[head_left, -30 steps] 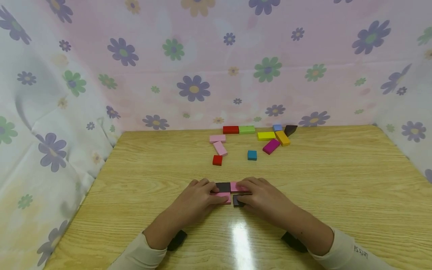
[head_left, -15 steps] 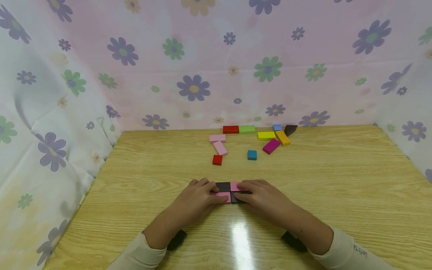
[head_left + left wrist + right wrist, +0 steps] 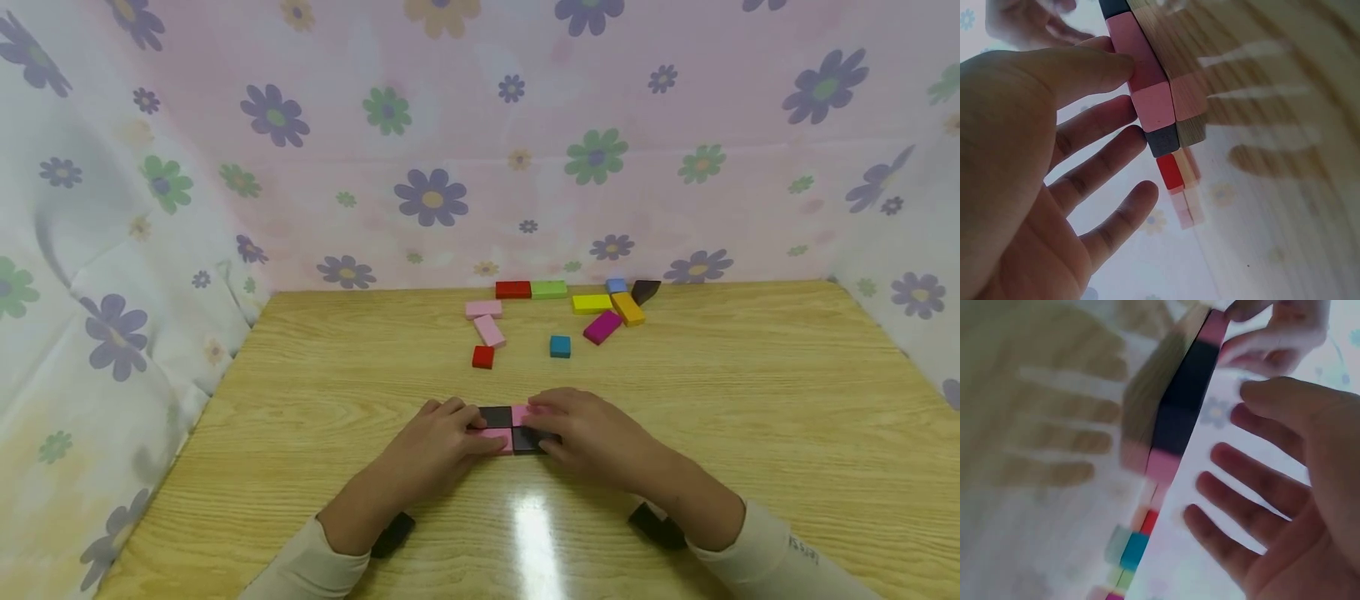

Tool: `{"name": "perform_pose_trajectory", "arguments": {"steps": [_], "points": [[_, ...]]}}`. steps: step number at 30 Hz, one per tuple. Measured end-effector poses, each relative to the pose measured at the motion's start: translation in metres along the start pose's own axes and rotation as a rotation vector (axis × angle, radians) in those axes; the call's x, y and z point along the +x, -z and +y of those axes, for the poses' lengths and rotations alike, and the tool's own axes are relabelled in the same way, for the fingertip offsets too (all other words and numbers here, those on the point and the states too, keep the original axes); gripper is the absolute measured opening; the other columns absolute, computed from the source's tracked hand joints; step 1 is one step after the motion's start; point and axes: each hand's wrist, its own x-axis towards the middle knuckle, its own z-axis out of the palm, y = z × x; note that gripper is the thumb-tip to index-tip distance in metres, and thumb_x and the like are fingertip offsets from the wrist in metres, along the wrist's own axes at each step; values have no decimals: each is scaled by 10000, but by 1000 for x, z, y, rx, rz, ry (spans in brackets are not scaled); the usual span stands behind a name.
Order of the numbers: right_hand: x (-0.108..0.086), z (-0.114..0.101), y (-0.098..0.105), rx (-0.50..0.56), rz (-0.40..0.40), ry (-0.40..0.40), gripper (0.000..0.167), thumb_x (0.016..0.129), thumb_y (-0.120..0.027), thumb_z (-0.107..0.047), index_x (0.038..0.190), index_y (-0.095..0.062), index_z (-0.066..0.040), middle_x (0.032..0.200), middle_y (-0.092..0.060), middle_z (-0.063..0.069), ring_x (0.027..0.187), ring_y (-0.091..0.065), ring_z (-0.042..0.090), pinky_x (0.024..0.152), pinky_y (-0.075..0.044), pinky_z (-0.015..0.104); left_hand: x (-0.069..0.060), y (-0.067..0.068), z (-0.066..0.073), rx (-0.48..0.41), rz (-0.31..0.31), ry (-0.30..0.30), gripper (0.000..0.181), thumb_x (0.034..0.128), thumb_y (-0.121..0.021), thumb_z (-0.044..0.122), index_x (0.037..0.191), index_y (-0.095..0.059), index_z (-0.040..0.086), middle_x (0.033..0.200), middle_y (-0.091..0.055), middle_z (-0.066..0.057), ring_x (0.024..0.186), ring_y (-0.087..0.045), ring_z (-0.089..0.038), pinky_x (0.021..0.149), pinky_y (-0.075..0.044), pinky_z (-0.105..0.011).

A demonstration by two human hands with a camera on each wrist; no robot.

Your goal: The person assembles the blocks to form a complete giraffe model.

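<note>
Two pink and two black rectangular blocks lie flush in a two-by-two checker arrangement on the table. Black and pink form the far row; pink and black the near row. At the left end, my left hand rests its thumb on the near pink block, with its forefinger by the far black one. My right hand hovers at the right end, its fingers extended and partly hiding those blocks. In the right wrist view, its fingers stand apart from the near black block.
Beyond lie a red square block, a blue one, two light pink blocks, a red block, a green one, yellow, magenta, orange, light blue and black pieces. Flowered cloth borders the table.
The right near black block has slid left and away, closing the gap beside its neighbours. Since then my right hand has lifted its fingers off slightly. My left hand stays put.
</note>
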Motion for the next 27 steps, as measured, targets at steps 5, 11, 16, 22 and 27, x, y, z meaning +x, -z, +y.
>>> {"name": "perform_pose_trajectory", "arguments": {"steps": [5, 11, 16, 22, 27], "points": [[1, 21, 3, 19, 85, -112, 330, 907, -745, -219, 1227, -724, -136, 1311, -640, 115, 1223, -608, 311, 995, -512, 491, 0, -1, 0, -27, 13, 10, 252, 966, -665, 296, 1182, -737, 405, 1080, -679, 49, 1011, -585, -161, 820, -478, -374], [1, 51, 8, 41, 76, -242, 414, 906, -740, -190, 1291, -668, -54, 1389, -562, 223, 1265, -557, 414, 1011, -472, 578, 0, -3, -1, -25, 28, 9, 238, 971, -656, 314, 1174, -741, 406, 1075, -686, 51, 1011, -591, -162, 806, -472, -369], [1, 72, 10, 64, 23, -315, 497, 938, -696, -200, 1378, -579, -1, 1413, -517, 280, 1296, -504, 459, 1041, -436, 597, -1, -3, -1, -47, 29, 10, 240, 971, -661, 292, 1168, -744, 400, 1068, -677, 56, 1006, -583, -154, 815, -471, -371], [6, 93, 9, 90, 3, -349, 554, 957, -669, -215, 1431, -509, 23, 1440, -471, 279, 1340, -443, 470, 1078, -391, 611, -1, -3, -1, -54, 27, 12, 240, 975, -655, 302, 1174, -742, 403, 1064, -675, 58, 998, -580, -152, 819, -474, -370], [9, 104, 9, 140, 2, -381, 535, 957, -665, -207, 1405, -515, 44, 1466, -419, 288, 1366, -401, 482, 1114, -344, 611, -1, -1, -1, -52, 25, 12, 239, 973, -654, 312, 1179, -742, 397, 1061, -675, 51, 996, -579, -152, 813, -468, -363]]}}
